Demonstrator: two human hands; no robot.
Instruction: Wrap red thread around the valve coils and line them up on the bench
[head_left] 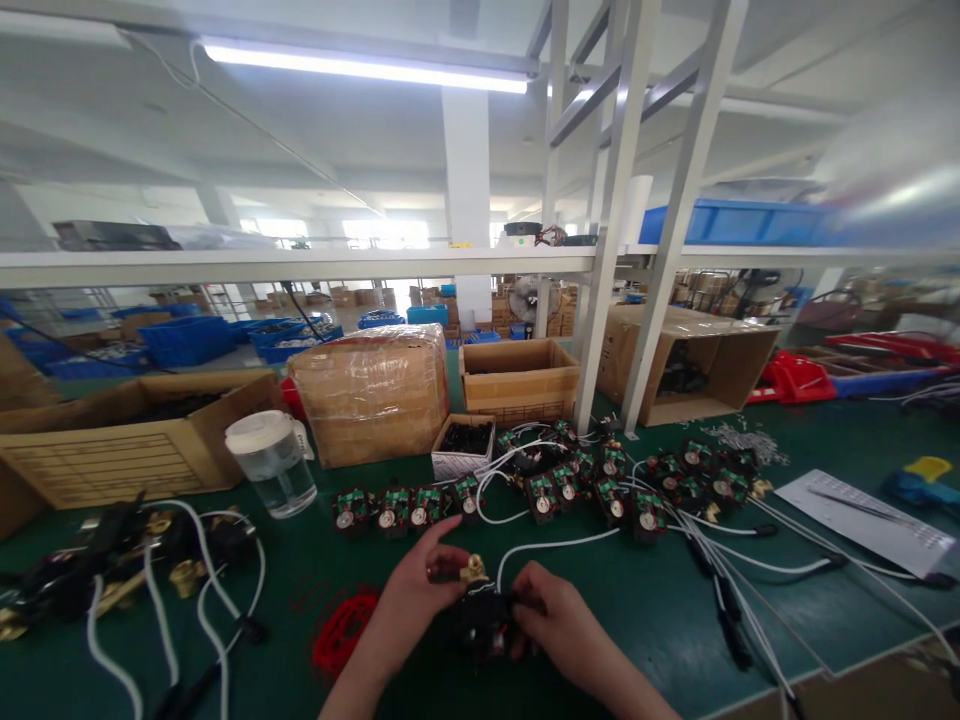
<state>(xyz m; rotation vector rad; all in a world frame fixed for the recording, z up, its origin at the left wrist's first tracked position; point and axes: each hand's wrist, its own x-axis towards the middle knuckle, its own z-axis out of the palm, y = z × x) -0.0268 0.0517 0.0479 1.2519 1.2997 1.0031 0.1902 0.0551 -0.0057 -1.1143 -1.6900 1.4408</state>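
A black device with a brass fitting (473, 570) on top and a white cable (559, 543) sits low in the middle, between my hands. My left hand (420, 590) grips its brass fitting from the left, index finger raised. My right hand (546, 612) closes on the right side of the black housing (484, 625), near where the cable leaves it. The housing's underside is dark and blurred. Just beyond lie several small units with green circuit boards (427, 508) and round silver parts. A bundle of red wire (345, 630) lies left of my left wrist.
Finished-looking black units with brass fittings and white cables (150, 560) lie at left. Behind them stand a lidded clear jug (274, 465), a wrapped carton (371, 395) and a small box of black parts (465, 445). Tweezers (859, 505) lie on a white sheet (870, 530) at right. A metal post (607, 230) rises behind.
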